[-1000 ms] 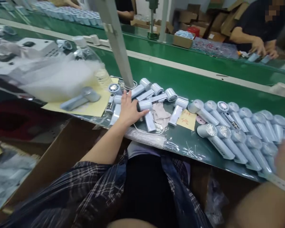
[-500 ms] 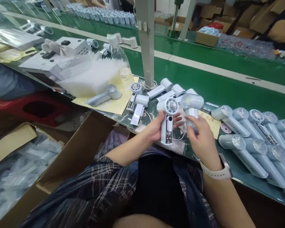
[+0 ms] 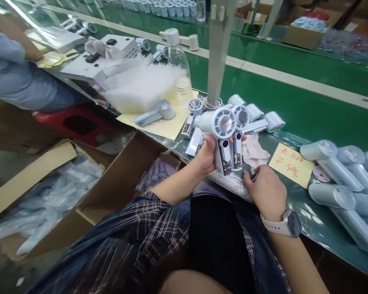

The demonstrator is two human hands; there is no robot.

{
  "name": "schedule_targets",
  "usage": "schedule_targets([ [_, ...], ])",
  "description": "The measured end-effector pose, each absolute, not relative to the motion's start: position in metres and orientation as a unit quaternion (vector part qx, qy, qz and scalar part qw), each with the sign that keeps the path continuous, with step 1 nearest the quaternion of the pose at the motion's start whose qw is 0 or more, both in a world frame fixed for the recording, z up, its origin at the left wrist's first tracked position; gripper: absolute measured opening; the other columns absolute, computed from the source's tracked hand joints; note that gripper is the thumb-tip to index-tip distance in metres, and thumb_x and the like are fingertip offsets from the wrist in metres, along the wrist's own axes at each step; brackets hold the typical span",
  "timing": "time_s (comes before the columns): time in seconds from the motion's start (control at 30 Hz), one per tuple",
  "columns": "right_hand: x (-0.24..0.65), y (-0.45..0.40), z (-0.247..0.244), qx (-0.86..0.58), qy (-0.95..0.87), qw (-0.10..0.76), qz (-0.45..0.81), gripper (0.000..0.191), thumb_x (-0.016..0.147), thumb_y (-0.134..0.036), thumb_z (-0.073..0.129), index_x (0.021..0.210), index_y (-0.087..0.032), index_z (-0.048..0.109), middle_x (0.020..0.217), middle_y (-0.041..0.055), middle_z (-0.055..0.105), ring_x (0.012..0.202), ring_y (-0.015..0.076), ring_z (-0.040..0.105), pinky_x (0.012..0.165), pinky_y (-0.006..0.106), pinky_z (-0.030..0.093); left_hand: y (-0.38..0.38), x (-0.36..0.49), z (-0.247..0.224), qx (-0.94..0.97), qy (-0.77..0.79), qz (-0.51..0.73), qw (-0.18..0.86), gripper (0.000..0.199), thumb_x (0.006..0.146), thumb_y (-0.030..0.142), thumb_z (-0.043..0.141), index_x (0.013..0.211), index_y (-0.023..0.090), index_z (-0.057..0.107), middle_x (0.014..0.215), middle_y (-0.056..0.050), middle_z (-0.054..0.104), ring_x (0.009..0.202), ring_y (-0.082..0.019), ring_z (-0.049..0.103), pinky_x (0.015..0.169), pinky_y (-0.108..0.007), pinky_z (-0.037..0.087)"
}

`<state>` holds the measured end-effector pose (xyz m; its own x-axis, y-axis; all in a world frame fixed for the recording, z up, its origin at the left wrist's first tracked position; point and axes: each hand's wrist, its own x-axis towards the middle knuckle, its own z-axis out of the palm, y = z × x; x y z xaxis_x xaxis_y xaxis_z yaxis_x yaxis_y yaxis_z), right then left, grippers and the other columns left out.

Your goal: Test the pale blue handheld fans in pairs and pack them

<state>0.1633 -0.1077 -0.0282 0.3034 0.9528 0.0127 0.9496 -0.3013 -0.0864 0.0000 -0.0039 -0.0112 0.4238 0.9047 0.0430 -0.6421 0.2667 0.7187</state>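
Note:
My left hand (image 3: pixel 207 155) is closed around two pale blue handheld fans, held upright side by side. The nearer fan (image 3: pixel 224 157) has a round ribbed head, and its handle front is open, with circuit parts showing. Just behind it, the second fan (image 3: pixel 237 153) also has an exposed handle; my fingertips show beyond it. To the right, my right hand (image 3: pixel 265 190) is low over the bench edge with its fingers pinched together. Something small and dark shows at the fingertips, too hidden to name. A crumpled beige cloth (image 3: pixel 255 150) lies directly beyond these fingers.
More fans (image 3: pixel 274 121) lie behind my hands. Finished-looking fans (image 3: pixel 340 171) stand in rows at right, beside a handwritten yellow note (image 3: pixel 290 163). A post (image 3: pixel 217 57), a bottle (image 3: pixel 182 81) and white foam sheets (image 3: pixel 144 85) stand beyond. An open carton (image 3: pixel 107 179) is below left.
The fan that was in my right hand is now beside the other one in my left hand. My right hand has drawn down and away from it. The view has shifted left.

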Motion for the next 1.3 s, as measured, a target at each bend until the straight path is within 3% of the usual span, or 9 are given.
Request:
schedule_targets([
  [0.23, 0.194, -0.112, -0.031, -0.811, -0.579, 0.051, -0.071, 0.042, 0.094, -0.027, 0.052, 0.130, -0.009, 0.059, 0.100, 0.0221, 0.074, 0.080, 0.0348, 0.070, 0.060, 0.039, 0.040, -0.003, -0.011, -0.011, 0.346, 0.199, 0.499, 0.769, 0.093, 0.044, 0.108, 0.070, 0.081, 0.023, 0.063, 0.112, -0.014, 0.076, 0.140, -0.046, 0.061, 0.107, -0.053, 0.061],
  [0.33, 0.210, -0.114, -0.034, -0.818, -0.567, 0.094, -0.017, 0.046, 0.085, -0.023, 0.055, 0.129, -0.013, 0.061, 0.093, 0.0173, 0.073, 0.079, 0.0344, 0.068, 0.063, 0.042, 0.043, -0.002, -0.014, -0.005, 0.343, 0.193, 0.489, 0.779, 0.098, 0.046, 0.110, 0.067, 0.092, 0.023, 0.065, 0.115, -0.016, 0.075, 0.144, -0.046, 0.058, 0.106, -0.056, 0.061],
  [0.43, 0.213, -0.116, -0.029, -0.824, -0.518, 0.210, 0.097, 0.037, 0.078, -0.026, 0.060, 0.113, -0.020, 0.067, 0.081, 0.0069, 0.068, 0.072, 0.0291, 0.066, 0.067, 0.042, 0.048, -0.002, -0.016, 0.000, 0.337, 0.170, 0.485, 0.789, 0.098, 0.047, 0.110, 0.065, 0.088, 0.022, 0.064, 0.117, -0.017, 0.075, 0.147, -0.046, 0.056, 0.107, -0.057, 0.060],
  [0.53, 0.196, -0.121, -0.014, -0.756, -0.524, 0.359, 0.156, 0.020, 0.087, -0.037, 0.062, 0.098, -0.023, 0.070, 0.095, 0.0087, 0.071, 0.088, 0.0284, 0.070, 0.081, 0.043, 0.053, -0.001, -0.017, 0.003, 0.315, 0.173, 0.491, 0.793, 0.097, 0.044, 0.111, 0.066, 0.081, 0.021, 0.061, 0.117, -0.016, 0.076, 0.144, -0.047, 0.059, 0.106, -0.057, 0.061],
  [0.6, 0.178, -0.126, -0.001, -0.696, -0.562, 0.397, 0.204, 0.021, 0.096, -0.043, 0.062, 0.100, -0.024, 0.070, 0.100, 0.0088, 0.074, 0.095, 0.0270, 0.071, 0.086, 0.042, 0.053, 0.000, -0.018, 0.004, 0.304, 0.171, 0.497, 0.794, 0.093, 0.046, 0.108, 0.070, 0.078, 0.021, 0.059, 0.118, -0.014, 0.077, 0.141, -0.045, 0.062, 0.105, -0.057, 0.062],
  [0.77, 0.143, -0.130, 0.020, -0.573, -0.553, 0.445, 0.410, 0.029, 0.106, -0.050, 0.061, 0.119, -0.025, 0.069, 0.066, -0.0037, 0.061, 0.057, 0.0153, 0.057, 0.057, 0.030, 0.047, 0.003, -0.015, 0.013, 0.256, 0.133, 0.515, 0.808, 0.084, 0.069, 0.103, 0.062, 0.082, 0.020, 0.061, 0.121, -0.013, 0.077, 0.139, -0.040, 0.065, 0.108, -0.057, 0.061],
  [0.93, 0.122, -0.117, 0.020, -0.550, -0.532, 0.468, 0.443, 0.035, 0.102, -0.054, 0.068, 0.095, -0.020, 0.071, 0.052, -0.0070, 0.049, 0.044, 0.0114, 0.046, 0.045, 0.025, 0.037, 0.001, -0.011, 0.026, 0.223, 0.153, 0.520, 0.810, 0.083, 0.081, 0.102, 0.047, 0.081, 0.020, 0.060, 0.122, -0.012, 0.077, 0.140, -0.038, 0.064, 0.108, -0.056, 0.060],
  [1.13, 0.094, -0.118, 0.017, -0.530, -0.458, 0.553, 0.451, 0.039, 0.107, -0.052, 0.063, 0.083, -0.023, 0.057, 0.055, -0.0096, 0.045, 0.041, 0.0093, 0.050, 0.042, 0.021, 0.040, -0.005, -0.002, 0.020, 0.297, 0.125, 0.553, 0.768, 0.082, 0.058, 0.100, 0.075, 0.077, 0.021, 0.060, 0.124, -0.010, 0.078, 0.135, -0.037, 0.067, 0.107, -0.051, 0.060],
  [1.3, 0.090, -0.121, 0.016, -0.534, -0.437, 0.563, 0.455, 0.044, 0.108, -0.052, 0.060, 0.077, -0.024, 0.050, 0.055, -0.0098, 0.043, 0.041, 0.0095, 0.050, 0.043, 0.022, 0.040, -0.008, 0.006, 0.009, 0.302, 0.163, 0.580, 0.739, 0.088, 0.047, 0.103, 0.076, 0.073, 0.021, 0.057, 0.124, -0.011, 0.078, 0.137, -0.039, 0.065, 0.108, -0.050, 0.060],
])
